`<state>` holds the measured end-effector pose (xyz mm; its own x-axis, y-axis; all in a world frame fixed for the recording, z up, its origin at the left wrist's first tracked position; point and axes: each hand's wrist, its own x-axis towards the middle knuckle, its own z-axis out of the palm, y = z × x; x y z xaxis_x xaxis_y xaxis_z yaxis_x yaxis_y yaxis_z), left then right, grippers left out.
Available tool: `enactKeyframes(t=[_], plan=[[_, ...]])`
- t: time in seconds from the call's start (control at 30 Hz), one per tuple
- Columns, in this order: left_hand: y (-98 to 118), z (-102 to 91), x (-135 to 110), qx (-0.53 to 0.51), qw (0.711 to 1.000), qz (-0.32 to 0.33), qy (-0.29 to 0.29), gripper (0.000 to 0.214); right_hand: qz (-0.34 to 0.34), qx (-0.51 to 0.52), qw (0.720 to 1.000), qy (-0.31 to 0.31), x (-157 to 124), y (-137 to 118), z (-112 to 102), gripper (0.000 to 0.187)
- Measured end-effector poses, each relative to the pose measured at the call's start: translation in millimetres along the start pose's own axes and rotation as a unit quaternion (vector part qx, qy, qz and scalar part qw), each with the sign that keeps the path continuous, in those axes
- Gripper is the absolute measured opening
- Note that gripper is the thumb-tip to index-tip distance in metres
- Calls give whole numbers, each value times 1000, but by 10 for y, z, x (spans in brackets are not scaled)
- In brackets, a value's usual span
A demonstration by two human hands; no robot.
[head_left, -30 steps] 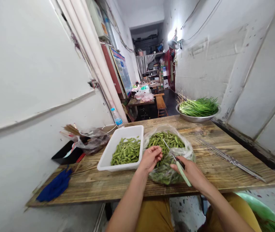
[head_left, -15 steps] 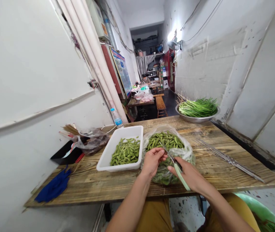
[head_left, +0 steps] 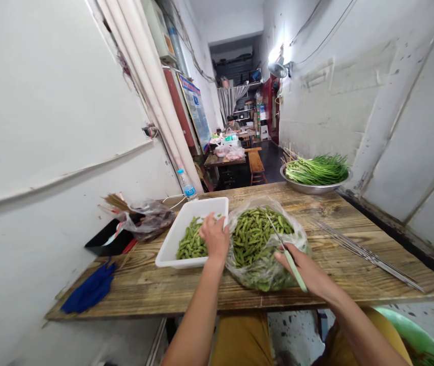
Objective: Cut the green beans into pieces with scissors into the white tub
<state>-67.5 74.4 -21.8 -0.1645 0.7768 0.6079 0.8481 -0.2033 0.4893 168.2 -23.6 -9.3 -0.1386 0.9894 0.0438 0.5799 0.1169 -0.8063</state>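
Observation:
My right hand (head_left: 304, 268) is closed around scissors with pale green handles (head_left: 295, 269). Their blades point up and away over edamame pods (head_left: 253, 229) in a clear plastic bag (head_left: 297, 239). Above the right side of a white plastic tub (head_left: 169, 254) is my left hand (head_left: 216, 238), slightly blurred. Its fingers are bent and apart, and I see nothing held in them. More green pods (head_left: 190, 239) lie loose in the tub, partly covered by that hand.
Metal skewers (head_left: 369, 254) lie on the wooden table (head_left: 156, 300) at right. A steel bowl of green stalks (head_left: 316, 175) stands at the back right corner. On the left are a blue cloth (head_left: 89, 290), a black tray (head_left: 106, 241) and a water bottle (head_left: 188, 189).
My left hand has moved left from the scissors' blades to above the white tub, and its fingers have parted. The scissors have stayed over the bag, shifting slightly right.

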Motion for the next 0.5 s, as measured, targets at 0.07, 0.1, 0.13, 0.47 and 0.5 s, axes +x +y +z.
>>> enactKeyframes(t=[0.07, 0.1, 0.13, 0.47, 0.5], plan=[[110, 176, 2, -14, 990, 77, -116, 18, 8, -1, 1000, 2, 5, -26, 3, 38], [174, 277, -8, -25, 980, 106, -167, 18, 12, -7, 1000, 1, 6, -38, 6, 38], [234, 371, -20, -28, 971, 125, -204, 18, 15, -15, 1000, -2, 6, -45, 9, 38], [360, 410, -112, -196, 951, 54, -234, 22, 30, -75, 997, -6, -1, 16, 42, 40], [376, 373, -131, -236, 937, 39, -253, 23, 32, -76, 997, -4, 3, 7, 44, 39]])
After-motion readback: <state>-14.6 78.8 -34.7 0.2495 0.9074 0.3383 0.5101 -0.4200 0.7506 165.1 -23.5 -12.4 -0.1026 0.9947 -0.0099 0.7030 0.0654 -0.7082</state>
